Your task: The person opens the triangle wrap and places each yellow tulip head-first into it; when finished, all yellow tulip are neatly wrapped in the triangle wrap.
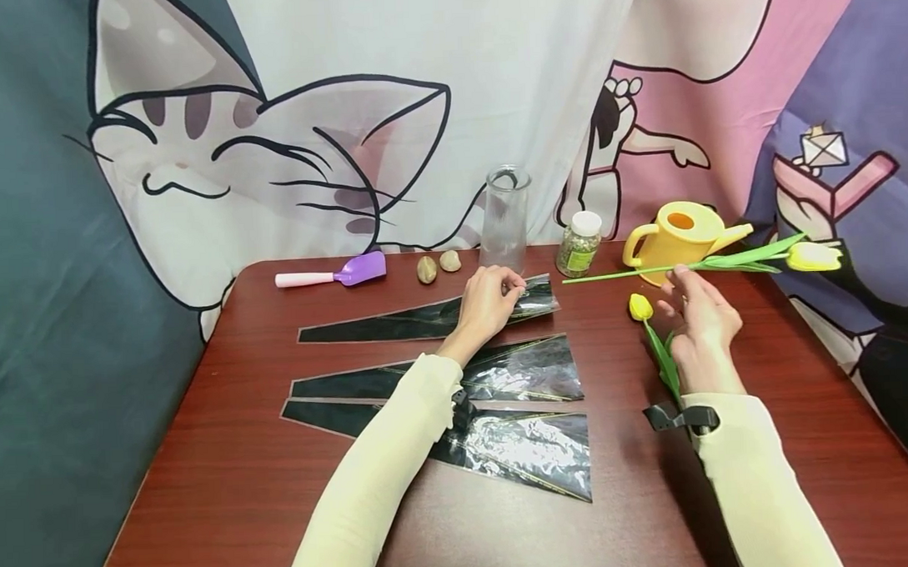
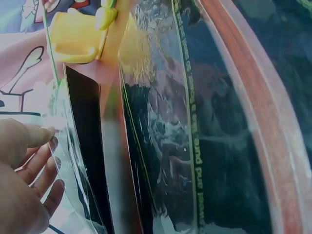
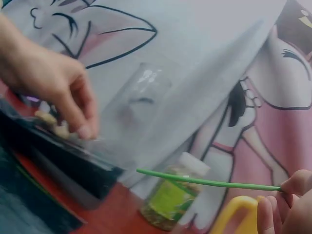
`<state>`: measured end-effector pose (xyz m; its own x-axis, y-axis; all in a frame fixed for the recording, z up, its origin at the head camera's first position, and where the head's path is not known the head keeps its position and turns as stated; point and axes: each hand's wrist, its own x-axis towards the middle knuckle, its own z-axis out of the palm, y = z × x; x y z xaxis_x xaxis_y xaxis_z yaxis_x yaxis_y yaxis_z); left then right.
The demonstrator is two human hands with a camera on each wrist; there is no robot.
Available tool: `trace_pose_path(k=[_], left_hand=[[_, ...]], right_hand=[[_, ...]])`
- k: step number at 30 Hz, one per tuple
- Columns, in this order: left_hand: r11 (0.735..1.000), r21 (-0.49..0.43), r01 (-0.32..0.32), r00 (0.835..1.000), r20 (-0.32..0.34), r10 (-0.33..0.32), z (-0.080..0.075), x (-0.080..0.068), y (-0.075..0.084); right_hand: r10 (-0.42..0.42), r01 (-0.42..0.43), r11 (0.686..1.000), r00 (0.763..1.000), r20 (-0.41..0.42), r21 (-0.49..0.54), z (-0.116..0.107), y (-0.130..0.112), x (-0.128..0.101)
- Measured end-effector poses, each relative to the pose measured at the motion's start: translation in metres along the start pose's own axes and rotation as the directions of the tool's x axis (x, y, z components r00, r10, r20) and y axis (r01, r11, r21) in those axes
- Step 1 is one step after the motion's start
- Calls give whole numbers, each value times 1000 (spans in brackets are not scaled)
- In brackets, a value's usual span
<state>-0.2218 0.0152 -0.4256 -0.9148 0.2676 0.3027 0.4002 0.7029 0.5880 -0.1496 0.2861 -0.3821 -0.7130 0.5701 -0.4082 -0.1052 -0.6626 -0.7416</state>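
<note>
Tulip stem pinched, right hand | second tulip's stem half-hidden

The head view looks forward and down from above the near edge of the table, taking in both arms and the cartoon curtain behind. The left wrist view sits very close over the black wrapping sleeves, facing across them toward the yellow watering can. The right wrist view looks low across the table toward the curtain, sharing the green stem, the jar and the left hand with the head view.
</note>
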Motion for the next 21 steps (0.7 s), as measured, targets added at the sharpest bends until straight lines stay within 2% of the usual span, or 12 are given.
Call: trace_pose_path(k=[9,13,16,21], left_hand=[[999,-18,-27,1000,7,27,0,-1,5],[1000,-17,-26,1000,16,26,2,-1,5],[1000,-1,-24,999,28,24,4,-1,5],[999,29,-23,999,29,22,5,-1,4]], right_hand=[[50,-39,988,996,69,-150,20,60,-14],[82,-70,976,995,51,-208,31,86,-22],[115,-105,966,993,32,-236,37,99,-27],[177,-154,952,982,65,-264,42,111,-31]])
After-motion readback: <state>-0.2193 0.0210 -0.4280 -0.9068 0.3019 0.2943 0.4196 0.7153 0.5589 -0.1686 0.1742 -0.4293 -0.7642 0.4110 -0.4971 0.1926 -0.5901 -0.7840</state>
